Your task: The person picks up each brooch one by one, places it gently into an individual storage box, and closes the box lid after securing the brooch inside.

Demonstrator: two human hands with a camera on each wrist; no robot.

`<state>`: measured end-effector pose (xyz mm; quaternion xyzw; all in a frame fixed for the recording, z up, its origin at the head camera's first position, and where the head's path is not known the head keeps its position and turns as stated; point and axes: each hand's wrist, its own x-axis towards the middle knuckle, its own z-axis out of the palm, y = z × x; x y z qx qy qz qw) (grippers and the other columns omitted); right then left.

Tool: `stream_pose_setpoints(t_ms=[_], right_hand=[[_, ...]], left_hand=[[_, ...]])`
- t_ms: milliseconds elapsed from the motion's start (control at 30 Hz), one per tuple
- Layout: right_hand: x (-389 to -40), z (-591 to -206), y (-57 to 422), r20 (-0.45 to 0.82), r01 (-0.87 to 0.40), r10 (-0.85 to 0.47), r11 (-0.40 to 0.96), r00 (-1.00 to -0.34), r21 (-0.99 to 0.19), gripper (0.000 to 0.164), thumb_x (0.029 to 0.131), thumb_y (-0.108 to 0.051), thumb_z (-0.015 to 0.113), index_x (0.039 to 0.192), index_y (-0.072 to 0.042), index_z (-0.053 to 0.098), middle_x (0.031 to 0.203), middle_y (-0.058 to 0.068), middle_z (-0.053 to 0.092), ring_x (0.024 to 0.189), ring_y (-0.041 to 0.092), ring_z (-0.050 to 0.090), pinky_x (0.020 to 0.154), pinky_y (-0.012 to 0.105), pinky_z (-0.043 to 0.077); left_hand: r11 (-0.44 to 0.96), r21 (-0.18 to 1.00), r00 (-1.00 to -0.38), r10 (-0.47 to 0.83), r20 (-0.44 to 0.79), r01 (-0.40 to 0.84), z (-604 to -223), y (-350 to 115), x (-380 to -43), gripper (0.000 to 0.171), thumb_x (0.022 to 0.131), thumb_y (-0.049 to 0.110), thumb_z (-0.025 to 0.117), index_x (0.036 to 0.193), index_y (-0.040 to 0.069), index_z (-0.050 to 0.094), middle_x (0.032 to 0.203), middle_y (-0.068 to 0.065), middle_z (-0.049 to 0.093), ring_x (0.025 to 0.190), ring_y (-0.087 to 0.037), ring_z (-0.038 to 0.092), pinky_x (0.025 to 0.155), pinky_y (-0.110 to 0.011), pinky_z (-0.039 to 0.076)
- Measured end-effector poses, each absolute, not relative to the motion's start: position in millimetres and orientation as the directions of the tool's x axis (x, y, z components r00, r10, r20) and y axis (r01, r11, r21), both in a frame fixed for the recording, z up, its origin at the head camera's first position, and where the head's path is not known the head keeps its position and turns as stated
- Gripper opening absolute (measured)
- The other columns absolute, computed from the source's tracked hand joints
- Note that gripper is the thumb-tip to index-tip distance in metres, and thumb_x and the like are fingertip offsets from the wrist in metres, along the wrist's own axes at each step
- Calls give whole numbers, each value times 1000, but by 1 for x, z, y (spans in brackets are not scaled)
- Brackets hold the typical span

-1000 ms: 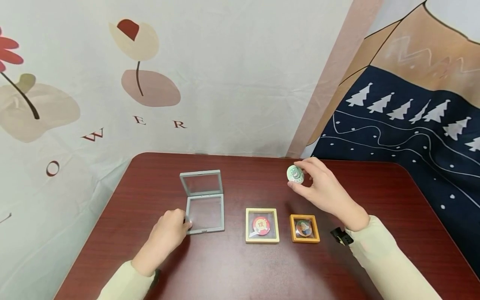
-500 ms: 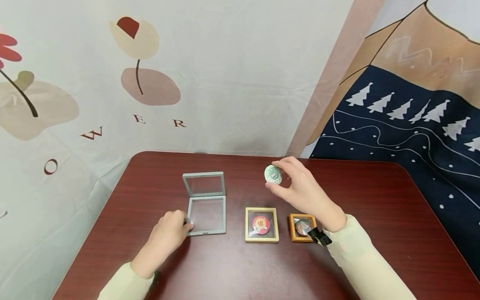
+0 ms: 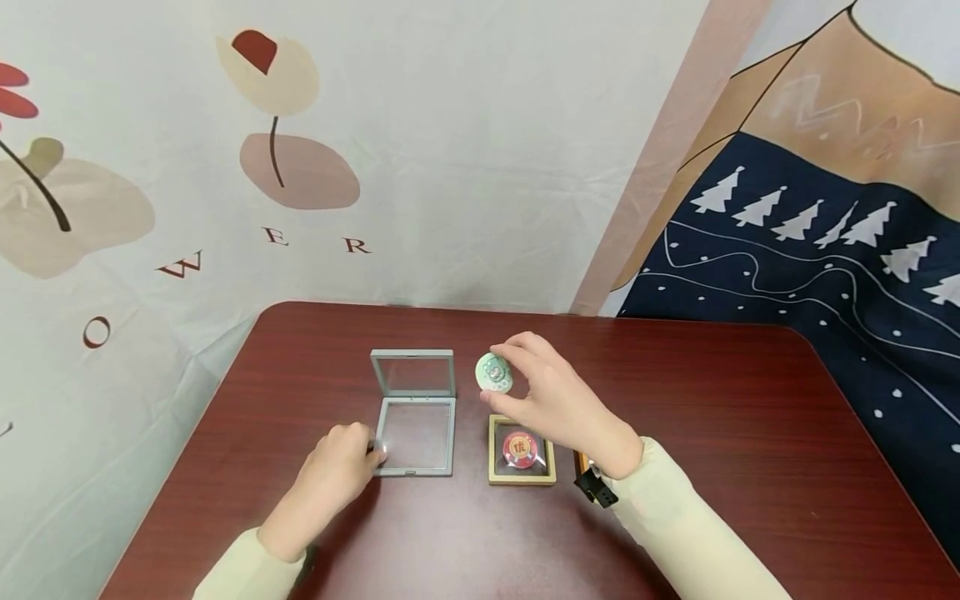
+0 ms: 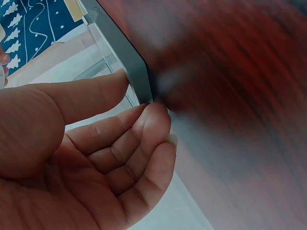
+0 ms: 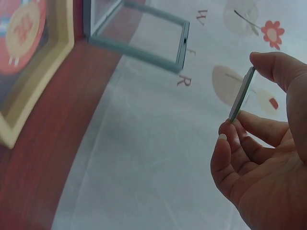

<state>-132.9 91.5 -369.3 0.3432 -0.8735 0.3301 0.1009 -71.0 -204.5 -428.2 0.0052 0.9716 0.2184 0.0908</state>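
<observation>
My right hand [image 3: 558, 404] holds up a round pale-green badge [image 3: 493, 373] with a cartoon figure, its edge pinched between thumb and fingers. In the right wrist view the badge [image 5: 242, 95] is seen edge-on as a thin disc. A grey hinged display frame [image 3: 452, 437] lies on the table to the left of the badge, lid raised and clear film inside. My left hand [image 3: 339, 462] grips the frame's left side near its front corner. The left wrist view has the thumb on the grey rim [image 4: 136, 72] and fingertips against its outer side.
A pale-yellow frame [image 3: 492, 454] with a red round badge [image 3: 520, 450] lies right of the grey one. Beyond it, an orange frame [image 3: 582, 463] is mostly hidden by my right wrist. The dark red table [image 3: 750, 400] ends at a printed cloth backdrop [image 3: 465, 167].
My right hand has carried the green badge leftward, from beyond the orange frame to just right of the raised lid. The left hand keeps its grip on the grey frame.
</observation>
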Motion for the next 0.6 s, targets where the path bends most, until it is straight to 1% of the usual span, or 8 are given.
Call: stream_pose_setpoints(t_ms=[100,200,333,600], right_hand=[[-130,-371,83,398,-680,-555,538,-730,-498,51,87,-23,87,129,0,69,118,4,62,109,17,57,88,29,53],[-127,-373,75,369,-674,-572,534,-732,-510,53,88,-23,86,131,1,68,120,4,61,108,16,56,87,28,52],[-122,-375,63,348,-677,-592,533,-727,-508,52,88,-24,85,130,2,68,120,5,61,109,17,56,88,28,51],[-111,-385,42,335,-707,-635,526,-696,-473,52,88,-24,85,130,2,69,117,6,62,101,16,56,80,24,51]], left_hand=[[903,430,-984,56,-170,-23,-428,-205,-70,33,94,11,77,67,14,58,61,-1,50,61,-21,49,55,-38,41],[902,431,-986,64,-156,-9,-428,-205,-68,36,93,11,77,64,14,56,60,-1,49,60,-21,48,55,-38,40],[903,430,-987,70,-142,2,-428,-204,-66,38,92,11,78,63,14,55,60,-1,48,60,-21,48,54,-38,40],[905,425,-986,72,-149,2,-429,-203,-62,39,92,11,80,63,14,54,60,-1,47,58,-19,46,52,-36,38]])
